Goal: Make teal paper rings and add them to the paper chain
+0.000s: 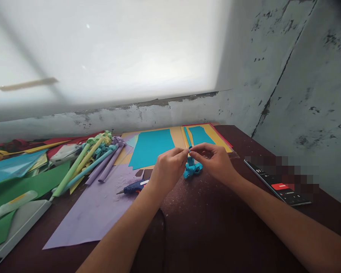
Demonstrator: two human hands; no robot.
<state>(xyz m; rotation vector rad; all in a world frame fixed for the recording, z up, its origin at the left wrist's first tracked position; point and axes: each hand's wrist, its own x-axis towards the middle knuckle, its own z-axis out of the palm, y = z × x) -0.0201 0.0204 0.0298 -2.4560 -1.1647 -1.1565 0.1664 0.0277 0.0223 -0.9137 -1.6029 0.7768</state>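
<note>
My left hand (172,167) and my right hand (213,159) meet fingertip to fingertip above the table, both closed in a pinch. Between them is a blue paper flower (192,170), its curled loops hanging below my fingers. A rolled blue paper stem (187,135) rises behind the fingertips; the join of stem and loops is mostly covered by them. Just left of my left forearm, a dark blue glue gun (133,187) lies on a sheet of purple paper (88,214), its nozzle pointing left.
Blue paper sheets (152,148) lie on a yellow-orange sheet (176,132) at the back. Several finished paper flowers (86,159) are bundled to the left, by green paper (42,180) and a glue bottle (15,204). A phone (275,184) rests at the right edge.
</note>
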